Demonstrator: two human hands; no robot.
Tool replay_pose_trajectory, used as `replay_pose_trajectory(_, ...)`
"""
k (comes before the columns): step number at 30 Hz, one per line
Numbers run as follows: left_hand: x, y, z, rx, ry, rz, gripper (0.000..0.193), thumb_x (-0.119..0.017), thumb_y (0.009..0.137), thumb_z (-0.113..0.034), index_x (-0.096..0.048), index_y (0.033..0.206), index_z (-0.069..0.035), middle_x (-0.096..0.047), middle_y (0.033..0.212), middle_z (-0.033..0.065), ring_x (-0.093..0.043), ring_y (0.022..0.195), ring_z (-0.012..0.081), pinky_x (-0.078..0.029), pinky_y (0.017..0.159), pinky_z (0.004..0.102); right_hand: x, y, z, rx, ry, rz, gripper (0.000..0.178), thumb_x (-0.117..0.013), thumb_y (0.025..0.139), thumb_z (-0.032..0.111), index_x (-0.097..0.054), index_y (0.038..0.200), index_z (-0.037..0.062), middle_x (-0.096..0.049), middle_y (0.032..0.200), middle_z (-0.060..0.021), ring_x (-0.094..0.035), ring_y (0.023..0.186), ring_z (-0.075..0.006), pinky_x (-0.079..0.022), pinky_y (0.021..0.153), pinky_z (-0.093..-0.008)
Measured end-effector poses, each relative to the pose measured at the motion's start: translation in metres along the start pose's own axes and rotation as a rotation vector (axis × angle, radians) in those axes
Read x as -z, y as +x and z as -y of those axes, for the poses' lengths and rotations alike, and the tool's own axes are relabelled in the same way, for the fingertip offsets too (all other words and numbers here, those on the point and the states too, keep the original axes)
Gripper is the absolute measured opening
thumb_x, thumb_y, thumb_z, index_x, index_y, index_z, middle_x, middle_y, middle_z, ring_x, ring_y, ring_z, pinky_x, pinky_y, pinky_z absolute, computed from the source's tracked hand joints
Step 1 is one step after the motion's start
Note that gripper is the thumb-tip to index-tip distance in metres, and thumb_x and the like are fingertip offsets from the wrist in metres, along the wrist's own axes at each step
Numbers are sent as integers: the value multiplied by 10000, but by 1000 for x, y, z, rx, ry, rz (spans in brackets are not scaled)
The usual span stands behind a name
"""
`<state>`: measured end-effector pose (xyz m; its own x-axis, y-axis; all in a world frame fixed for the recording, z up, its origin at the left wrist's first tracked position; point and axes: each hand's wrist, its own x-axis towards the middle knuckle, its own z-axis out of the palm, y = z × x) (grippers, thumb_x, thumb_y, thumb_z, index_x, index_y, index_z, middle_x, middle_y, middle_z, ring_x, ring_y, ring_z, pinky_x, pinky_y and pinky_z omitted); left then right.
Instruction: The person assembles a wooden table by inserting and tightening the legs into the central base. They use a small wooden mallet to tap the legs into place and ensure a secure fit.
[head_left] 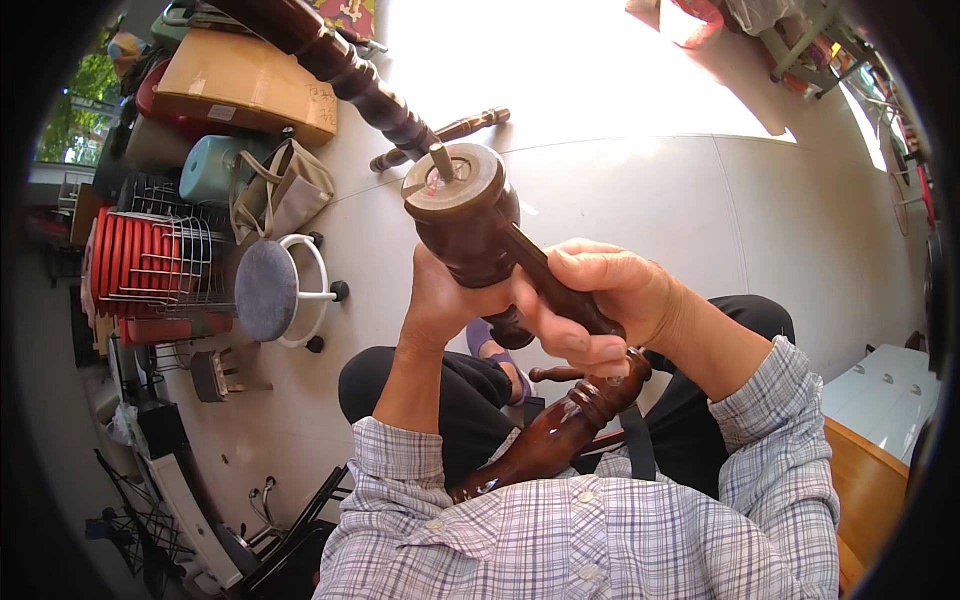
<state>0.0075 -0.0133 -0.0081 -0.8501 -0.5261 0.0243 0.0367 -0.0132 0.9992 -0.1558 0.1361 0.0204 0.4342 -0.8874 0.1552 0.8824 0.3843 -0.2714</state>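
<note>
Before my chest is a dark brown turned wooden hub (470,235) with a pale round end face. My left hand (450,295) is wrapped around its underside, fingers partly hidden behind it. My right hand (600,300) grips a dark wooden bar (560,285) that meets the hub's side, thumb on top and fingers curled beneath. A long dark turned spindle (370,95) comes in from the upper left; its narrow end lies over the hub's face, and I cannot tell whether it is seated there. Across my lap rests a thick glossy brown turned post (550,435).
Another turned wooden spindle (440,138) is on the pale floor (640,190) beyond the hub. At left are a round grey wheeled stool (268,290), a beige bag (290,190), a cardboard box (245,80) and red stacked stools (150,260). White drawers (880,395) stand at right.
</note>
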Motion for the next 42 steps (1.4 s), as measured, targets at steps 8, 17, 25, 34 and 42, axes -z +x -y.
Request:
replay_pose_trajectory(8,-9,-4,-10,40,-11,44,611,-895,631,-69,-648,1183,17,-750,1059,107,-731,967,191,-596,889,346,-6,-12,-8,-158,67,-174,389,-567,1085,366,-483,793,123,-402,576,41,-354,409,-20,-285,312,-171)
replay_pose_trajectory(17,-13,-1,-14,21,20,-30,466,-885,669,-86,-711,1095,-13,-767,1001,58,-719,905,141,-582,845,307,-11,-8,7,-144,-172,-321,308,-666,1029,341,-520,856,133,-397,554,58,-359,396,-29,-276,309,-191)
replay_pose_trajectory(25,-8,-3,-12,27,78,-51,387,-871,692,-127,-713,1028,-19,-735,909,19,-680,816,110,-558,765,279,-8,-2,13,-156,-348,-399,291,-670,1015,314,-566,831,114,-408,552,58,-354,400,-41,-273,325,-211)
replay_pose_trajectory(34,-10,-5,-16,109,88,-60,340,-843,709,-98,-710,1009,-10,-727,897,15,-665,800,107,-551,745,278,-7,2,15,-191,-573,-538,335,-636,1028,314,-537,773,120,-374,532,58,-332,395,-47,-269,360,-230)
replay_pose_trajectory(42,-7,-3,-9,215,95,-70,388,-845,717,-97,-687,1060,-10,-720,939,31,-672,841,122,-553,774,294,-8,3,21,-181,-772,-651,279,-609,991,258,-586,801,55,-378,563,22,-353,422,-91,-283,373,-268)
